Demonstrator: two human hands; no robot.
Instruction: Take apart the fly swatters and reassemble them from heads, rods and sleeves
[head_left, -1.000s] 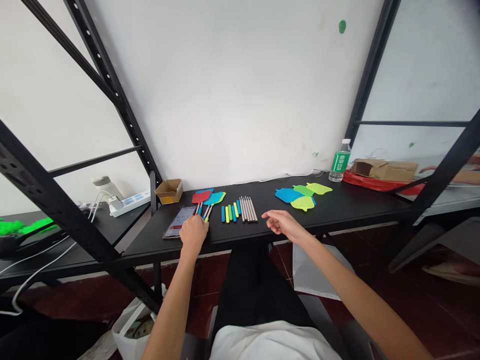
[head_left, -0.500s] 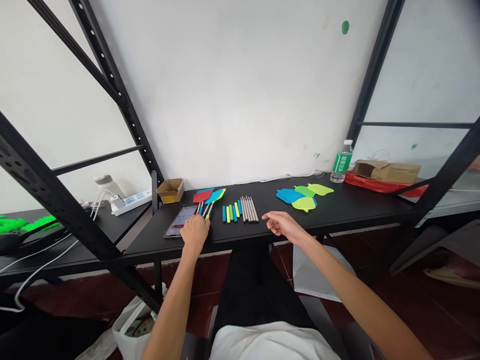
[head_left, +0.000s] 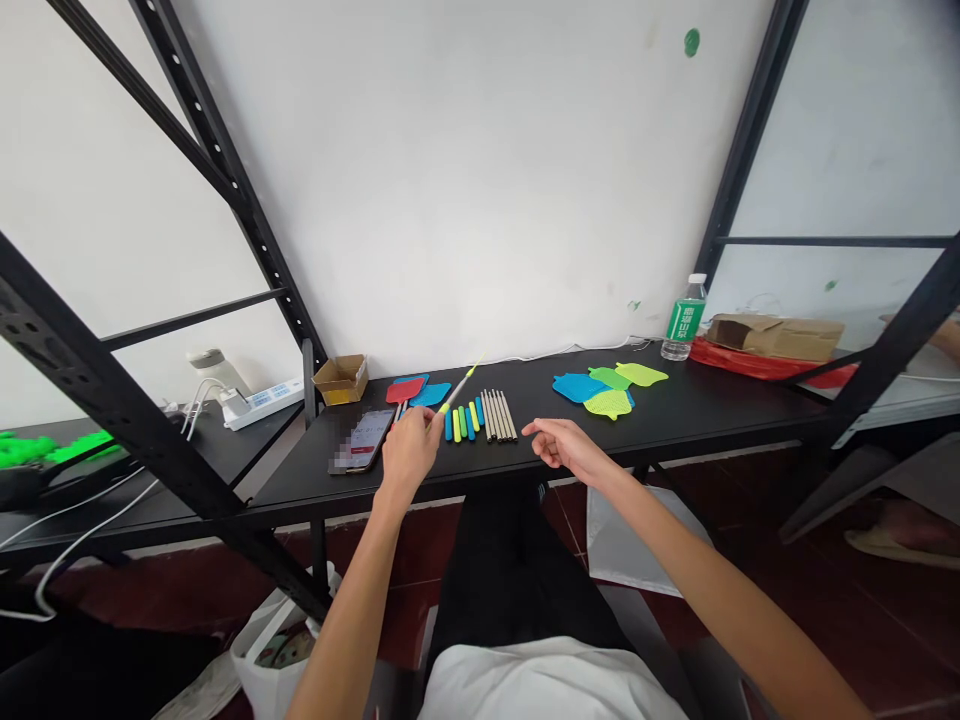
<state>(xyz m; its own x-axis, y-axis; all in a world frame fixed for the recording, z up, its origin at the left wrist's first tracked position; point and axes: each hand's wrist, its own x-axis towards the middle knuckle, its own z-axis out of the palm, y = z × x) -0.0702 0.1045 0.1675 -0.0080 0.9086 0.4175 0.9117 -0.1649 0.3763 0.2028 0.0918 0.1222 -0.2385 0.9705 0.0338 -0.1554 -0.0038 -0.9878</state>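
Left hand (head_left: 411, 445): one, fingers closed about the grip end of a fly swatter, above the near edge of the black table (head_left: 300, 478).

Held fly swatter (head_left: 458, 391): one, yellow-green handle, pale metallic rod, narrow yellow head seen nearly edge-on; slants up from the grip, away and to the right.

Phone (head_left: 367, 440): one, lying screen up just left of the grip; part of its face pixelated.

Loose handles (head_left: 463, 422): one row, blue, yellow and green, side by side, just right of the grip.

Finished swatters (head_left: 405, 391): one group, red and blue heads overlapping, just beyond the grip; their lower ends are hidden by the hand.

Metal rods (head_left: 499, 416): one row, lying close together, right of the grip past the loose handles.

Right hand (head_left: 559, 442): one, grip released, fingers loosely bent, right of the left-hand grip and just beside the rods.

Small carton (head_left: 340, 381): one, cardboard, top open, beyond the grip and to the left.

Loose swatter heads (head_left: 576, 390): one overlapping cluster, blue, green and yellow, well right of the grip and beyond the right hand.

Water bottle (head_left: 684, 318): one, upright, green label, white cap, far right of the grip near the wall (head_left: 480, 180).

Cardboard box (head_left: 787, 340): one, on red plastic (head_left: 739, 363), farthest right of the grip.
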